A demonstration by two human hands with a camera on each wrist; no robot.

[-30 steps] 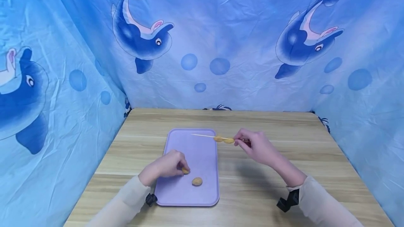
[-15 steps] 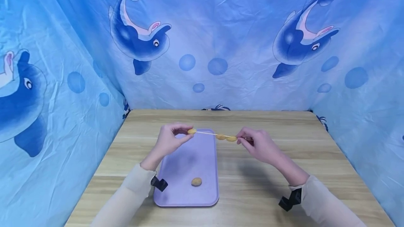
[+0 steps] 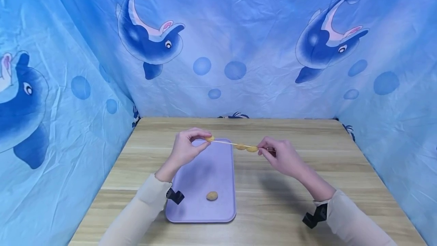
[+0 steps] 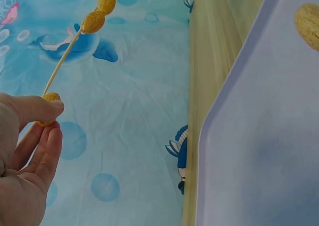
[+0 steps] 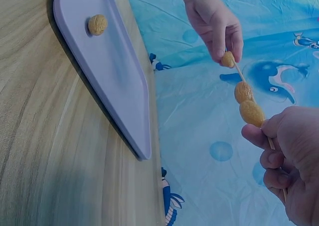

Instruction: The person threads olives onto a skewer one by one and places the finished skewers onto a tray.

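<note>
My right hand (image 3: 283, 156) grips a thin wooden skewer (image 3: 224, 142) near its right end, above the table. Threaded on it, just beyond my fingertips, are two golden-brown oval balls with wrinkled surfaces, an outer ball (image 3: 240, 147) and an inner ball (image 3: 252, 149), side by side. Between thumb and fingers, my left hand (image 3: 186, 148) pinches a third ball (image 4: 52, 97) at the skewer's left end. Whether the tip has gone into that ball cannot be told. Another loose ball (image 3: 212, 196) lies on the lilac tray (image 3: 218, 174) below.
The tray lies flat on the wood-grain table (image 3: 290, 204), left of the middle. A blue curtain (image 3: 259, 98) with dolphins stands behind the table and along both sides. Each wrist carries a small black camera, the left camera (image 3: 175, 196) over the tray.
My left hand has picked a ball up from the tray and raised it to the skewer's left end. My right hand has stayed nearly in place with the skewer.
</note>
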